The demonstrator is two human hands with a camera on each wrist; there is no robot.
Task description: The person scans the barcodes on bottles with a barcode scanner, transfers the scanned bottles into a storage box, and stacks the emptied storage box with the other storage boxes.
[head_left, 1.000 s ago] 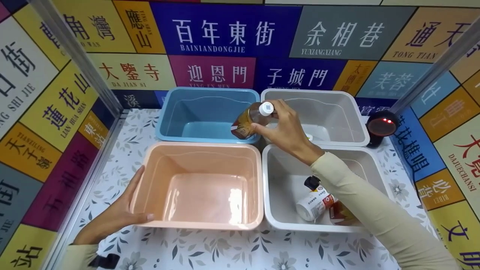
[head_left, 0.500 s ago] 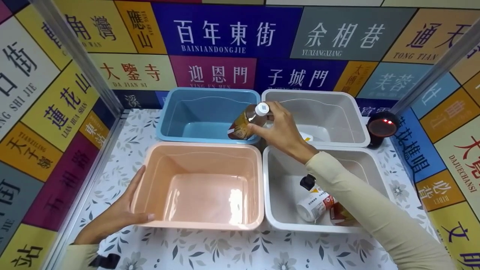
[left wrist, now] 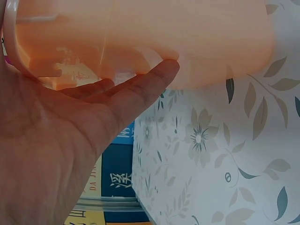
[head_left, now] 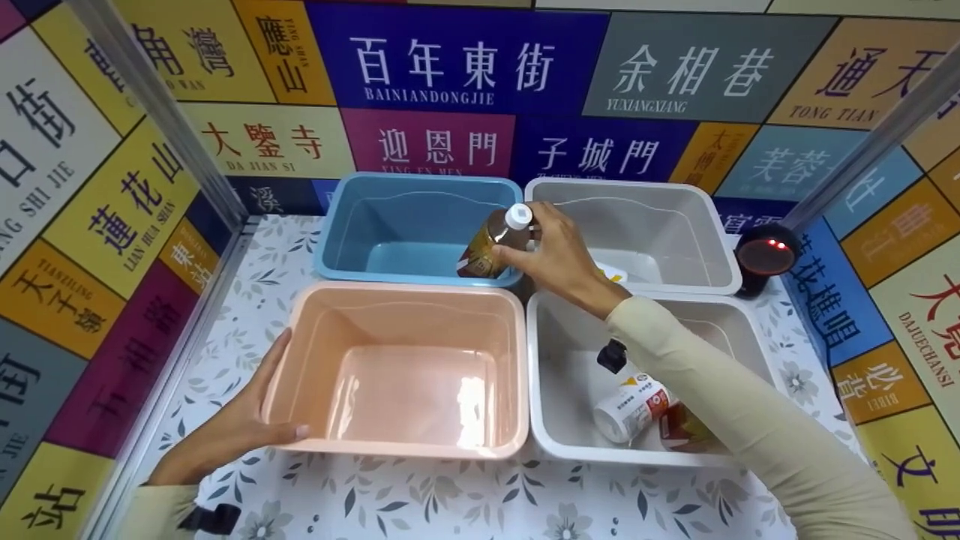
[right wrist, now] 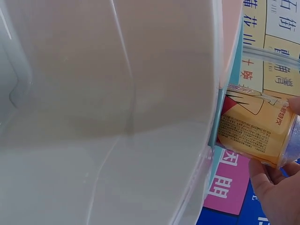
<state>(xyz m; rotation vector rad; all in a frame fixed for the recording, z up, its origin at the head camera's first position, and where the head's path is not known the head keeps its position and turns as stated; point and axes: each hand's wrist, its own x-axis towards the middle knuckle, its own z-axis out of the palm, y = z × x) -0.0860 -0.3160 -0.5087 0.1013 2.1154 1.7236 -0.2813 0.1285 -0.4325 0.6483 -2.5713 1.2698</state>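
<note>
My right hand (head_left: pixel 559 259) grips a clear bottle (head_left: pixel 481 253) of brown drink near its white cap (head_left: pixel 517 217). Tilted, the bottle hangs over the right end of the blue bin (head_left: pixel 360 189). Its yellow printed label (right wrist: pixel 255 124) faces the right wrist camera, and fingers and thumb show on both sides of it. At the near left corner of the peach bin (head_left: pixel 420 450), my left hand (head_left: pixel 229 427) rests against the outside with its thumb on the rim. The left wrist view shows the left fingers (left wrist: pixel 145 86) fairly straight against the bin wall.
A white bin (head_left: pixel 551 442) at front right contains a white bottle (head_left: pixel 626 412) and a red-brown item (head_left: pixel 682 431), partly behind my sleeve. Inside the grey bin (head_left: pixel 675 225) behind lies a white-and-yellow item (head_left: pixel 613 274). A black device (head_left: pixel 765 255) with red lights stands at right.
The right hand has carried the bottle slightly left over the blue bin's right side. More of the white-and-yellow item in the grey bin shows. My left hand stays in place.
</note>
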